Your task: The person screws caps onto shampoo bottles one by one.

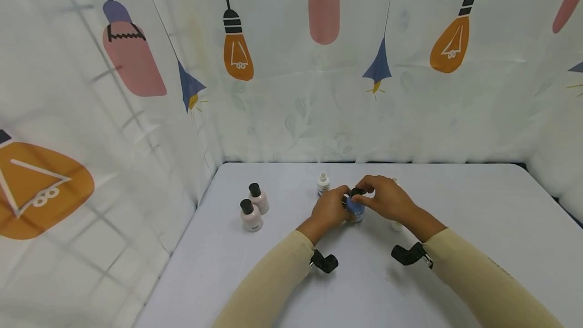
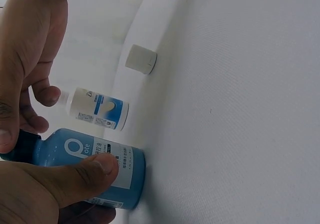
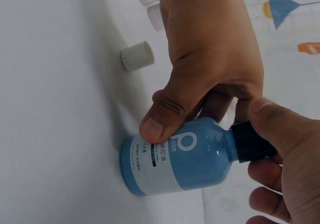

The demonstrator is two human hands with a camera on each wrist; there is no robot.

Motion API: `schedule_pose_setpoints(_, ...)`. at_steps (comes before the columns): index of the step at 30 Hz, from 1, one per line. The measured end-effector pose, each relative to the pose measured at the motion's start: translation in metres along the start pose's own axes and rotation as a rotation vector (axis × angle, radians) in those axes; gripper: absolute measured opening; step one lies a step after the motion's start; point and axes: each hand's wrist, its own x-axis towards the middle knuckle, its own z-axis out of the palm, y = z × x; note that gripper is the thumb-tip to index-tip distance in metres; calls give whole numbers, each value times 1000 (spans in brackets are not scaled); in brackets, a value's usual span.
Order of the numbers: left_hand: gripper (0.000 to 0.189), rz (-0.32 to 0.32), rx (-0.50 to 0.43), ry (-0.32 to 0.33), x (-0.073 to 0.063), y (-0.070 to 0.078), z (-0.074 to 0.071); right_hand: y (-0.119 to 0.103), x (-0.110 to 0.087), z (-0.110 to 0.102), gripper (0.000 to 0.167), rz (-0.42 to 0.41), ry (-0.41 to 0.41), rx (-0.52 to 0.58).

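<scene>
A blue bottle [image 1: 356, 210] with a black cap [image 3: 250, 142] and a white printed label stands between my two hands. My left hand [image 1: 331, 210] grips its body, with the thumb across the label in both wrist views. With thumb and fingers, my right hand [image 1: 387, 197] pinches the black cap, which sits on the bottle's neck. Beyond the hands is a small white bottle [image 2: 100, 108] with a blue and white label. A white cap [image 2: 141, 58] stands on the table near it. The right wrist view has a white cap [image 3: 137, 56] beside my left hand.
Two pale pink bottles with black caps, one nearer [image 1: 251, 217] and one farther [image 1: 259, 200], stand at the table's left. An uncapped white bottle [image 1: 323, 184] is behind my left hand. A patterned curtain [image 1: 282, 115] hangs along the white table's [image 1: 478, 206] back edge.
</scene>
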Motion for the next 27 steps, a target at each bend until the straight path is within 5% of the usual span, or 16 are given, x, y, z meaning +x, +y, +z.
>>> schedule_pose_setpoints(6, 59, -2, -5, -1, -1, 0, 1, -2, -5, -5, 56, -1, -18, -15)
schedule_pose_setpoints(14, 62, 11, 6, 3, -1, 0, 0, 1, -7, -10, 35, -140, -84, 11)
schedule_pose_setpoints(27, 59, -2, -4, -1, -1, 0, 0, 2, -1, -3, 34, -12, -37, -16)
